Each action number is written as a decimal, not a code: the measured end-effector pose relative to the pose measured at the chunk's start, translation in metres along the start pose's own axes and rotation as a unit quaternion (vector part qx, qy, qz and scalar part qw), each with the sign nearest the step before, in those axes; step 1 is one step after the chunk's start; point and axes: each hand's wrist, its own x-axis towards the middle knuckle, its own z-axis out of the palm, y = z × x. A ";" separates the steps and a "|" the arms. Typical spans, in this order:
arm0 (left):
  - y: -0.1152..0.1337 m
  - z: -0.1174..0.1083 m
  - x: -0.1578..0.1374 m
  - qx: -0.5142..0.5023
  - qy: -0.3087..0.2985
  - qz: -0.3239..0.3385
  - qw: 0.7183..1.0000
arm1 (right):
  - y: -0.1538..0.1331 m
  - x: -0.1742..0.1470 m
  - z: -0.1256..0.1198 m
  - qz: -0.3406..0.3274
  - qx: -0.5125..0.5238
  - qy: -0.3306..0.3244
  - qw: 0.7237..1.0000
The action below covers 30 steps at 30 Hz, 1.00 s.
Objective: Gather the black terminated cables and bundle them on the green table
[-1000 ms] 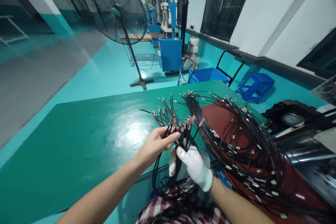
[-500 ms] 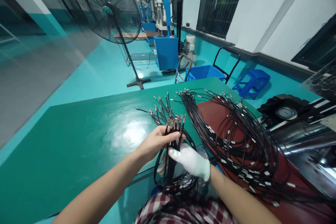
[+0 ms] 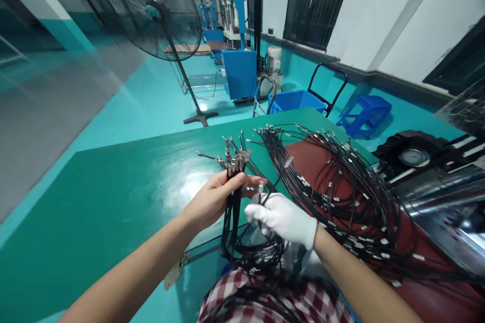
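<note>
My bare left hand (image 3: 217,193) is closed round a bundle of black cables (image 3: 235,202), their metal terminal ends (image 3: 235,160) pointing up above the thumb. To its right, my right hand (image 3: 284,218), in a white glove, pinches a black cable (image 3: 278,180) with pale metal ends, apart from the bundle. The lower lengths of the bundle loop down over my lap, where coiled cables (image 3: 261,255) hang at the table's edge. Just beyond my left hand, more loose cable ends (image 3: 212,156) lie on the green table (image 3: 125,197).
A large pile of black cables (image 3: 341,202) with pale tags covers a red-brown sheet (image 3: 308,157) on the right. Behind the table stand a black fan (image 3: 153,12), a blue machine (image 3: 239,74), a blue crate (image 3: 297,101) and a blue stool (image 3: 366,113). Metal machinery with a gauge (image 3: 414,157) borders the right.
My left hand has shifted slightly left with the bundle. My gloved right hand has come away from the bundle to the right, with a cable now between its fingers.
</note>
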 end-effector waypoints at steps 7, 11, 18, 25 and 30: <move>0.002 0.012 -0.001 -0.018 -0.084 -0.042 0.995 | -0.001 0.002 -0.001 0.041 -0.024 -0.116 0.992; -0.004 0.005 0.001 -0.017 -0.036 -0.007 0.999 | -0.004 -0.010 0.003 0.071 0.080 -0.126 0.986; 0.001 -0.002 -0.007 -0.012 -0.009 -0.006 1.000 | -0.036 -0.021 -0.020 0.004 0.206 0.142 0.968; 0.028 0.017 -0.021 0.009 -0.030 -0.045 0.998 | -0.063 0.004 -0.020 -0.205 0.111 0.203 0.951; 0.064 0.025 -0.039 0.033 -0.073 0.015 0.997 | -0.070 0.023 -0.025 -0.225 0.166 0.198 0.939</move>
